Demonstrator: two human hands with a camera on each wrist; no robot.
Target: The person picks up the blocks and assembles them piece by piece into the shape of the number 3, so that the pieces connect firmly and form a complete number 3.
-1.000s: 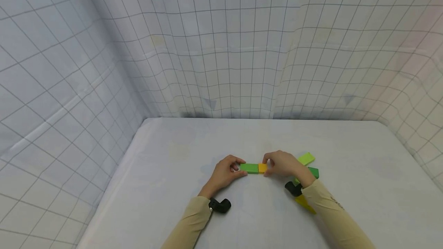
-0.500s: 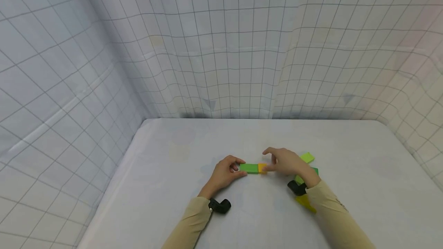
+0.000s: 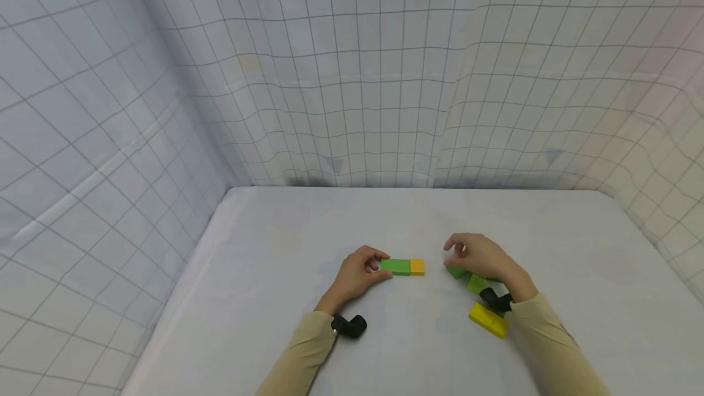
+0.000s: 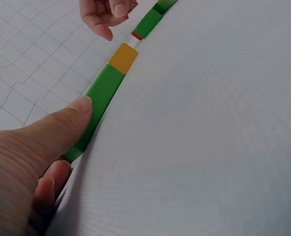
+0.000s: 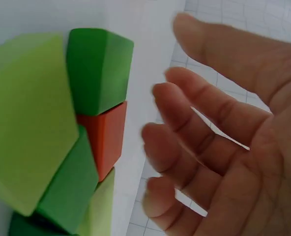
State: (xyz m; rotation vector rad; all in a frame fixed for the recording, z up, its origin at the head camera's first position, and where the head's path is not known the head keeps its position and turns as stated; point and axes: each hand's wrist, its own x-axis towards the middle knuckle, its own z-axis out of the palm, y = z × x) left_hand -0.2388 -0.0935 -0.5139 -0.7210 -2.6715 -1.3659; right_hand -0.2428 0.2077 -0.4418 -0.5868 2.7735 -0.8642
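Note:
My left hand [image 3: 354, 274] pinches the left end of a long green block [image 3: 398, 267] lying on the table. Against that block's right end sits a small orange block [image 3: 417, 267]; they form one straight row, also seen as the green block [image 4: 103, 93] and orange block [image 4: 123, 58] in the left wrist view. My right hand [image 3: 478, 255] hovers over a loose group of blocks with its fingers relaxed and holds nothing. Near its fingers, in the right wrist view, are a dark green block [image 5: 99, 71], a red-orange block [image 5: 110, 140] and a large light green block [image 5: 32, 113].
A yellow block [image 3: 488, 319] lies closest to the front of the group, beside a light green block [image 3: 476, 285]. My right hand and wrist camera [image 3: 495, 300] cover part of the group. Gridded white cloth [image 3: 352, 78] hangs behind the white table [image 3: 308, 219].
My right hand has let go of the orange block and moved right, over the loose blocks. The left hand stays on the green block.

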